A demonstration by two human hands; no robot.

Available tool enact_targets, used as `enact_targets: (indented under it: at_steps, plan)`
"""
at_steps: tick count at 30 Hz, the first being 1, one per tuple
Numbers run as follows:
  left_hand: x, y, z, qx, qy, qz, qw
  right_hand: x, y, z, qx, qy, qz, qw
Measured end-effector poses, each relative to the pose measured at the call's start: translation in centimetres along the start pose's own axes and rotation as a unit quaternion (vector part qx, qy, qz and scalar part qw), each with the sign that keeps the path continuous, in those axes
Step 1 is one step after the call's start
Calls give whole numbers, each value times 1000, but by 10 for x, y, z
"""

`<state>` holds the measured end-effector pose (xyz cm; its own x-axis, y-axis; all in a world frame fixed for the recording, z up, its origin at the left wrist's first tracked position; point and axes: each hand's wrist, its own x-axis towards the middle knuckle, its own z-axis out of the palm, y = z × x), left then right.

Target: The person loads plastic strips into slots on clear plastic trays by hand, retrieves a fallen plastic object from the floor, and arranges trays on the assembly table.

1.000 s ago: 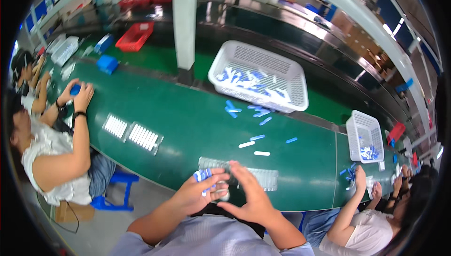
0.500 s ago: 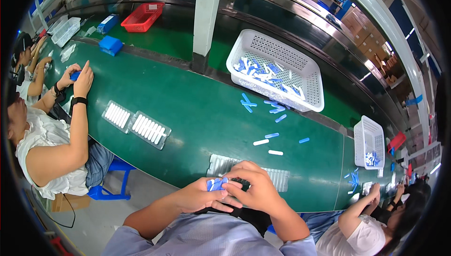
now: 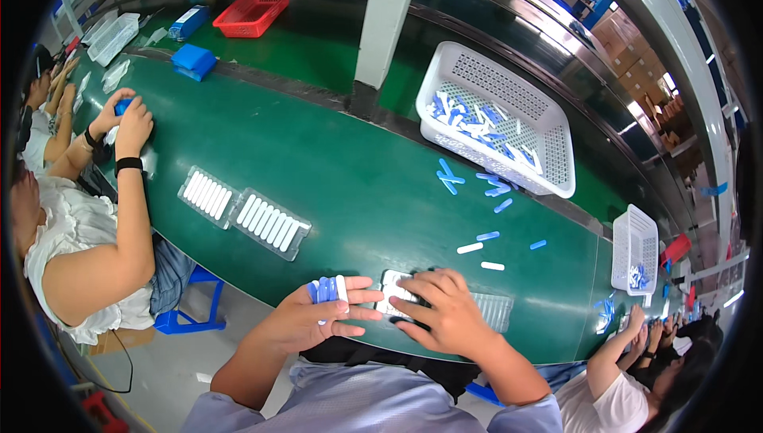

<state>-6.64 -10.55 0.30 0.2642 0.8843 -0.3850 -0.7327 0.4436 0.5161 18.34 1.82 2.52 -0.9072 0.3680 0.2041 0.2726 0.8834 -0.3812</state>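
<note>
My left hand (image 3: pixel 306 319) lies palm up at the near edge of the green belt (image 3: pixel 350 171) and holds a bunch of small blue and white sticks (image 3: pixel 327 288) upright between thumb and fingers. My right hand (image 3: pixel 441 314) rests fingers down on a clear slotted tray (image 3: pixel 485 306) just to the right. Whether its fingertips pinch a stick is hidden. Loose blue and white sticks (image 3: pixel 481 236) lie on the belt beyond the tray.
A large white basket (image 3: pixel 548 123) with blue and white sticks stands at the far side, a smaller one (image 3: pixel 632 246) to the right. Two filled trays (image 3: pixel 270 222) lie left. Persons work at my left (image 3: pixel 119 123) and right (image 3: pixel 628 346). A grey post (image 3: pixel 381 28) rises behind.
My view has dropped closer to the belt. My hands have parted: the left now holds the sticks alone and the right has gone down onto the clear tray.
</note>
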Motion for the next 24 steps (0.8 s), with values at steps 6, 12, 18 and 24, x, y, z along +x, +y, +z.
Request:
enact_targets:
  at_steps: [6, 12, 18, 24]
  plan:
    - [4, 8, -7, -44, -43, -51, 997, 0, 4, -11, -26, 7, -15, 1000]
    - [15, -4, 8, -10, -107, -119, 987, 33, -14, -15, 185, 102, 98, 973]
    - [11, -5, 14, 13, -100, -95, 990, 27, -1, -16, 357, 95, 163, 915]
    - [4, -9, -2, 25, 56, 6, 998, 4, 15, -13, 529, 114, 192, 819]
